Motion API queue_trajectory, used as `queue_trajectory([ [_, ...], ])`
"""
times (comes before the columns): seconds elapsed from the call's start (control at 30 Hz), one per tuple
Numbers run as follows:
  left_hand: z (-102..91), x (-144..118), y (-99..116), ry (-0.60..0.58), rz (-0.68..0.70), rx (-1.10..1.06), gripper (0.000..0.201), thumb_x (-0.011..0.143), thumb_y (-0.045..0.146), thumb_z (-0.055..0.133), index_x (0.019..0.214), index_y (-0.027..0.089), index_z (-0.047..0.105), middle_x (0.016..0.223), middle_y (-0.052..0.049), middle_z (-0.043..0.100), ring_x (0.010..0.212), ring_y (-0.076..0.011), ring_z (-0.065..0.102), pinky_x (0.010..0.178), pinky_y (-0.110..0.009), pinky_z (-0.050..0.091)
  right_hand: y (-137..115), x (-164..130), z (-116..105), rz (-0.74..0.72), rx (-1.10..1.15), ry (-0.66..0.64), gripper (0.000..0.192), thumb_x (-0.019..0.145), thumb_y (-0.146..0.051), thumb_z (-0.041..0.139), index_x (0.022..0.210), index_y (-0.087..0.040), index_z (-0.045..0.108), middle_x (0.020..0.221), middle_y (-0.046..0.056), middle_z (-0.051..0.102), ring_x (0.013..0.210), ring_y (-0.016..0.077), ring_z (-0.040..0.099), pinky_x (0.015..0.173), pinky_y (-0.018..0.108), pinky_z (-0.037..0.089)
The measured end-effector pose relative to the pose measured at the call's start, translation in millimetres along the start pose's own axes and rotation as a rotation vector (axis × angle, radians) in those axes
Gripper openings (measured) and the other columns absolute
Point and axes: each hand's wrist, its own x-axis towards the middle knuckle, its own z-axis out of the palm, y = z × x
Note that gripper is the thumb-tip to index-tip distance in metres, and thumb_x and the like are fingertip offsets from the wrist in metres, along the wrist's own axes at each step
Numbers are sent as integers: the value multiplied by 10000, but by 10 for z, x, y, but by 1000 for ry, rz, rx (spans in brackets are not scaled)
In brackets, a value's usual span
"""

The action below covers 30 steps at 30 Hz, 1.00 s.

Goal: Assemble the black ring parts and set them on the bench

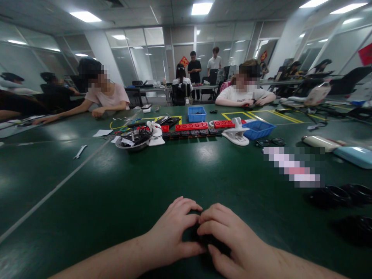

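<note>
A dark green worktop (186, 174) fills the lower view, glossy under the ceiling lights, with a pale line running diagonally across its left part and yellow tape outlines farther back. The room is an open office with glass partitions and panel lights overhead.

Both forearms come in from the bottom edge and meet at the near middle of the worktop. The left hand (174, 232) lies knuckles up, fingers curled inward. The right hand (229, 240) mirrors it, its fingertips touching those of the left. Between the two grips sits a small dark object (203, 240), mostly covered; both hands are closed around it, and what it is cannot be told.

Across the middle of the worktop lie two blue trays (197, 114), one square at the back and one tilted to the right, with rows of red blocks (192, 126) and a row of black blocks (190, 133) between them. Two white clamp-like stands (236, 133) flank these rows. One bowl (132, 141) holds tangled cables. A single wrench (80, 152) lies alone on the left. One pair of glasses (270, 142) sits right of the tilted tray, and dark rings (343, 195) lie at the far right.

Two people sit at the far edge, one in pink (107, 99), one in white (247, 95). Three more are at the back, two of them standing.
</note>
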Motion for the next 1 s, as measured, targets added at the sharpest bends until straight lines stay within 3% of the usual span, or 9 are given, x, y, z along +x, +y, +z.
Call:
queue_trajectory([
  [0.27,23,6,-15,-12,-15,-1,390,667,333,751,1020,246,611,1154,-42,518,1095,-259,430,1016,-458,238,-14,-19,-3,-92,8,30,317,659,-39,396,882,-168,581,946,55,614,903,173,511,815,332,427],
  [0.37,38,-5,-39,-4,4,2,443,693,357,730,1093,236,582,1156,-56,516,1099,-257,426,1015,-448,247,-16,-32,-11,-90,33,91,366,666,-68,442,1003,-163,548,1014,73,595,965,182,508,855,335,424],
  [0.47,48,-13,-60,8,21,-10,476,713,368,708,1147,260,546,1173,-49,509,1104,-252,424,1018,-449,240,3,-41,-13,-52,42,145,391,683,-152,520,1073,-162,504,1051,92,563,968,192,507,847,344,430],
  [0.73,20,8,-26,-14,-4,-11,439,680,305,726,1095,272,586,1162,-34,513,1100,-256,426,1009,-432,254,71,-25,43,104,-32,107,278,725,-347,609,918,-155,555,920,78,555,839,199,491,740,361,425],
  [0.9,3,8,-4,-20,-11,-10,399,696,301,708,1077,262,595,1150,-35,515,1093,-258,433,1006,-434,255,72,-27,45,105,-66,56,151,749,-241,562,879,-165,559,856,56,561,825,190,480,734,355,414],
  [1.0,4,5,3,-21,-16,-12,342,698,301,709,1022,257,611,1146,-36,517,1088,-257,432,1010,-443,244,67,-16,37,54,-42,52,199,718,-154,529,915,-169,555,883,51,569,846,182,482,751,342,417],
])
